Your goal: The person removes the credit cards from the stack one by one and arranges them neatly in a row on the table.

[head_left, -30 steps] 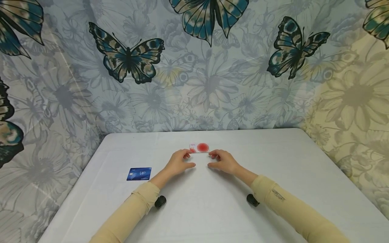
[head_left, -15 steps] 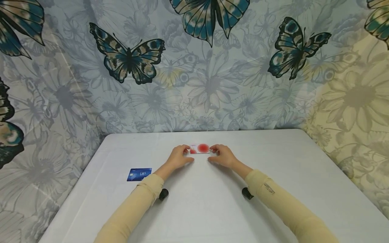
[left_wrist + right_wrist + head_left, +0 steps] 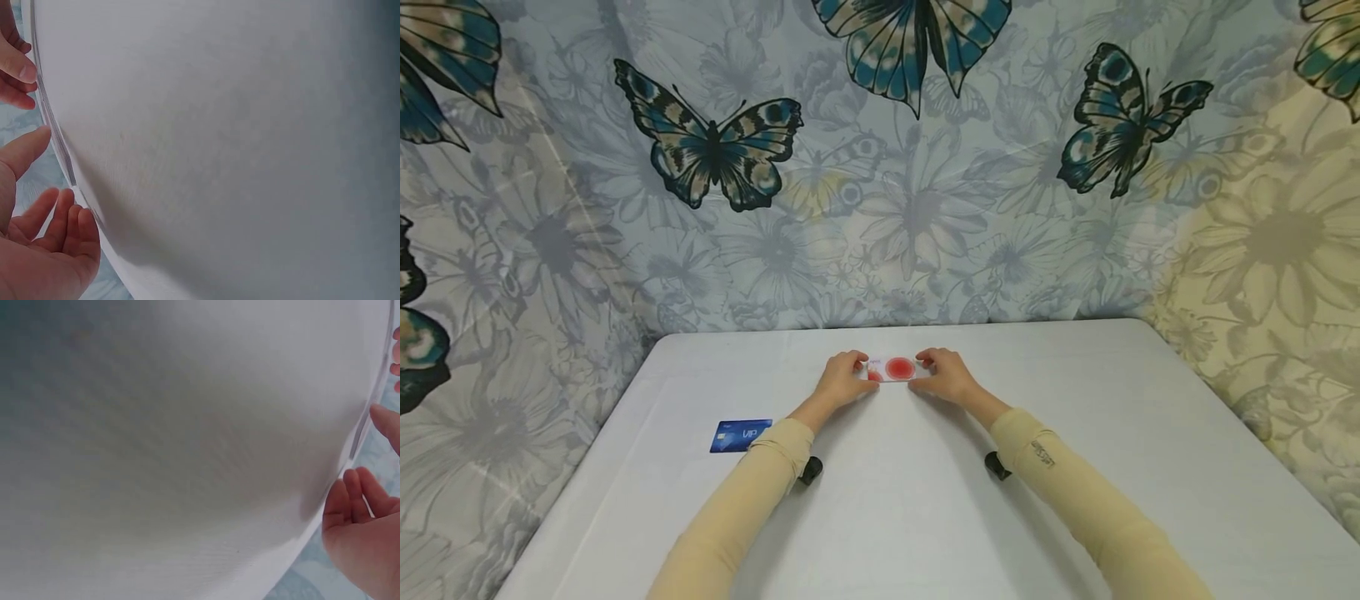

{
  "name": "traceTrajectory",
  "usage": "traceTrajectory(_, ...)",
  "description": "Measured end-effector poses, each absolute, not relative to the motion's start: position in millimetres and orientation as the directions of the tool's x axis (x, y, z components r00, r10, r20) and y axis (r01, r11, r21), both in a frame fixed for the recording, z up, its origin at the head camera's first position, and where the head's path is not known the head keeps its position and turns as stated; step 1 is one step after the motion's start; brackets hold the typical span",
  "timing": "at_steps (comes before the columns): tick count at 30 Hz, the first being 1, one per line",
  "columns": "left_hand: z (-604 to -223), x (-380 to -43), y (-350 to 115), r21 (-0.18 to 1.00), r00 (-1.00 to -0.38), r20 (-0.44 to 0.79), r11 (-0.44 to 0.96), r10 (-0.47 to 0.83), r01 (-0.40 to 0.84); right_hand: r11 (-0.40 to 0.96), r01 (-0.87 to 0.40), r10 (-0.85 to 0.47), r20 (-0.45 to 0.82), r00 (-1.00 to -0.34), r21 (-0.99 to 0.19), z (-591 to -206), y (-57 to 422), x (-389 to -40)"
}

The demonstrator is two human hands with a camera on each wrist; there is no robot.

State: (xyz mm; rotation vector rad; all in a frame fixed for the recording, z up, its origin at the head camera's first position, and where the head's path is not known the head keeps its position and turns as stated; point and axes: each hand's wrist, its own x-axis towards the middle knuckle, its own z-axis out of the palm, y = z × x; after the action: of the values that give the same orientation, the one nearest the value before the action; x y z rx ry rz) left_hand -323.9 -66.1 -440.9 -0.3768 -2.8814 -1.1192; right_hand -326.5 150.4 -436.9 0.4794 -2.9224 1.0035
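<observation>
A white card with a red disc [image 3: 900, 368] lies flat near the table's far side in the head view. My left hand [image 3: 840, 380] is at its left end, fingers by the far corner and thumb by the near edge. Mirroring it, my right hand [image 3: 945, 375] stands at the right end. Thumb and fingers are apart on the left hand [image 3: 50, 250] and on the right hand [image 3: 365, 537] in the wrist views; whether the tips touch the card cannot be made out. A blue VIP card [image 3: 737, 433] lies to the left, its right end partly behind the left sleeve.
A white table [image 3: 910, 517] stands against a wall hanging [image 3: 917, 225] printed with flowers and butterflies. Black wrist devices are on the left sleeve [image 3: 737, 508] and the right sleeve [image 3: 1075, 492]. White surface fills most of both wrist views.
Both hands have moved away from me toward the red-disc card, until their thumbs are by its near edge. Neither card has visibly shifted on the table.
</observation>
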Motion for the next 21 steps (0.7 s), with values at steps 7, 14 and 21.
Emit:
traceTrajectory(7, -440.0, -324.0, -62.1, 0.612, -0.974, 0.117, 0.758, 0.196, 0.226, 0.765, -0.268, -0.272, 0.083, -0.959, -0.586, -437.6, 147.5, -331.4)
traceTrajectory(14, -440.3, -326.3, -62.4, 0.606, -0.978, 0.078, 0.769, 0.195, 0.201, 0.793, -0.233, -0.258, 0.037, -0.966, -0.563, -437.9, 145.4, -335.6)
traceTrajectory(21, -439.9, -327.9, -62.2, 0.591, -0.976, 0.070, 0.780, 0.204, 0.206, 0.791, -0.248, -0.272, 0.041, -0.961, -0.559, -440.2, 144.8, -338.0)
